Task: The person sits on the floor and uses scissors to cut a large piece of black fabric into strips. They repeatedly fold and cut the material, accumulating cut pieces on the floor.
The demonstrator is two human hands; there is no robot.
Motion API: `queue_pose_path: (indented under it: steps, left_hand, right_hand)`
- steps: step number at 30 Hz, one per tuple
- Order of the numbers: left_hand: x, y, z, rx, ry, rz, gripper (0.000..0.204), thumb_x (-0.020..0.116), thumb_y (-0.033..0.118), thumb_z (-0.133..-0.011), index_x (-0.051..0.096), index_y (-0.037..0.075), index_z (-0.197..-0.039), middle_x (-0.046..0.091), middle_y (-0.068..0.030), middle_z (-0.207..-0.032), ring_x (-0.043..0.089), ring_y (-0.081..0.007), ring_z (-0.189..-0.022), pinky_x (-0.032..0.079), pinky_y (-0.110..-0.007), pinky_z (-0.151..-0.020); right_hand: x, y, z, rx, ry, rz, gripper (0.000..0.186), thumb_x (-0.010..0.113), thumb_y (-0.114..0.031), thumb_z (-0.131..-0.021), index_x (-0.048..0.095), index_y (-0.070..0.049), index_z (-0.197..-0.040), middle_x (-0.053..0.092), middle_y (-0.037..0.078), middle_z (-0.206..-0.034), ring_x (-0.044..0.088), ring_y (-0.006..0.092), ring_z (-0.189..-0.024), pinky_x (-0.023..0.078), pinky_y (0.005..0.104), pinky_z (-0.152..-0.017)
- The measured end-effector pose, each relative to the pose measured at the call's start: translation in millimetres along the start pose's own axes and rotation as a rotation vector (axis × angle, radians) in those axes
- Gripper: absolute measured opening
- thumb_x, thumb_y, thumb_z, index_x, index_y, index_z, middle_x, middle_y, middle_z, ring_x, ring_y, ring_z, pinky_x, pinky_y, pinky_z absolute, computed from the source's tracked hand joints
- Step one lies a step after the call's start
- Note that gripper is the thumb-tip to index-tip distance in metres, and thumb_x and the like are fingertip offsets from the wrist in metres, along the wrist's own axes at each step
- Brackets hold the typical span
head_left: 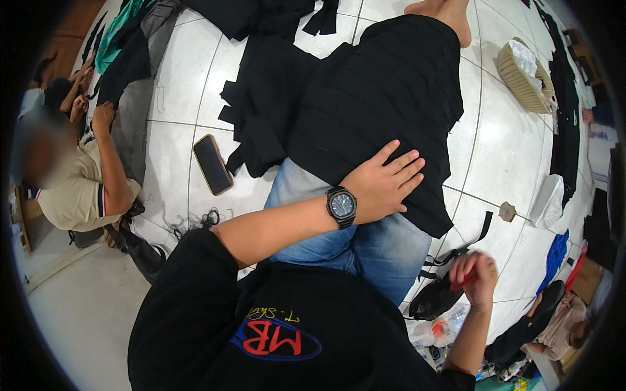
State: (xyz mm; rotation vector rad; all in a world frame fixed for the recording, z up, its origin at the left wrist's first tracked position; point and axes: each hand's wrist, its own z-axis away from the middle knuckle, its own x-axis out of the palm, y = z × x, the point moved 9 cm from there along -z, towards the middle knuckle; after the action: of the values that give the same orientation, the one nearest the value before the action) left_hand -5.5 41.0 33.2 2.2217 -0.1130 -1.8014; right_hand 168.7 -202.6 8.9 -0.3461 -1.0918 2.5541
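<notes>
Black cloth [372,98] lies spread over my outstretched legs in blue jeans [391,251]. My left hand [381,182], with a black watch [342,206] on its wrist, rests flat on this cloth, fingers spread and holding nothing. Off to the right, my right hand [479,277] is raised beside my hip with its fingers curled around a small red object [462,283]. What kind of thing it is cannot be made out. Just below that hand sits a black bag [433,301] with straps on the floor.
A phone [213,165] lies on the white tiles at left, near black cloth pieces [261,111]. A beige basket [525,78] stands at far right, with a white bag [549,203] nearer. Another person [91,169] sits at left; someone else [554,326] is at lower right.
</notes>
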Motion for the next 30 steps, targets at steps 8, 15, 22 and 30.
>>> queue_pose_path:
  steps: [8, 15, 22, 30]
  left_hand:
    - [2, -14, 10, -0.018, 0.046, -0.067, 0.046, 0.062, 0.030, -0.090, 0.062, 0.009, -0.131, 0.055, -0.0103, -0.143, 0.045, -0.0241, -0.139, 0.024, -0.049, -0.121]
    - [4, -10, 12, -0.023, 0.079, -0.063, 0.039, 0.054, 0.019, -0.092, 0.064, 0.009, -0.129, 0.058, -0.0109, -0.141, 0.047, -0.0251, -0.138, 0.026, -0.050, -0.120]
    - [-17, 16, 7, 0.050, 0.085, -0.018, 0.042, 0.057, 0.025, -0.093, 0.063, 0.006, -0.131, 0.059, -0.0114, -0.139, 0.048, -0.0249, -0.137, 0.026, -0.051, -0.119]
    - [-12, -21, 22, -0.021, 0.040, 0.013, 0.052, 0.063, 0.039, -0.092, 0.061, 0.006, -0.132, 0.055, -0.0106, -0.144, 0.044, -0.0234, -0.140, 0.022, -0.050, -0.121]
  right_hand:
    - [48, -79, -28, -0.591, 0.251, 1.395, 0.022, 0.062, -0.016, -0.092, 0.052, -0.003, -0.078, 0.056, 0.018, -0.077, 0.053, 0.0390, -0.076, 0.042, 0.0483, -0.070]
    - [-85, -25, 28, -0.311, 0.453, 1.426, 0.025, 0.060, -0.014, -0.092, 0.050, 0.000, -0.075, 0.053, 0.021, -0.075, 0.051, 0.0430, -0.077, 0.040, 0.0510, -0.070]
    - [-5, -31, 12, -0.170, -0.062, -0.059, 0.052, 0.044, -0.043, -0.104, 0.062, 0.003, -0.087, 0.065, 0.014, -0.085, 0.064, 0.0255, -0.086, 0.051, 0.0352, -0.076]
    - [41, -81, -17, -0.583, 0.215, 1.424, 0.017, 0.063, -0.012, -0.088, 0.052, -0.003, -0.080, 0.059, 0.017, -0.083, 0.053, 0.0381, -0.081, 0.042, 0.0483, -0.076]
